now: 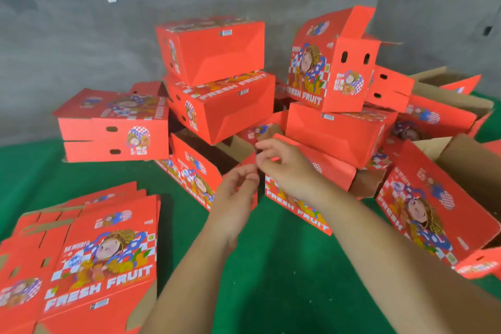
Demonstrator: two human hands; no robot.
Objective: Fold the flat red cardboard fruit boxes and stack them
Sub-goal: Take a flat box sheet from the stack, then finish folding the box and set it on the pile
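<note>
A stack of flat red "FRESH FRUIT" cardboard boxes (108,252) lies at the lower left on the green mat (271,274). Folded red boxes (217,51) are piled loosely at the centre and back, some tilted. My left hand (234,198) and my right hand (287,171) hover close together over a folded box (298,211) at the front of the pile. Their fingers are loosely curled. Neither hand plainly grips anything. A red flap (250,160) shows between the two hands.
An opened box (433,211) with a brown inside lies tilted at the right. Another folded box (113,127) sits at the left of the pile. A grey wall (81,35) stands behind. Green mat shows between the flat stack and my arms.
</note>
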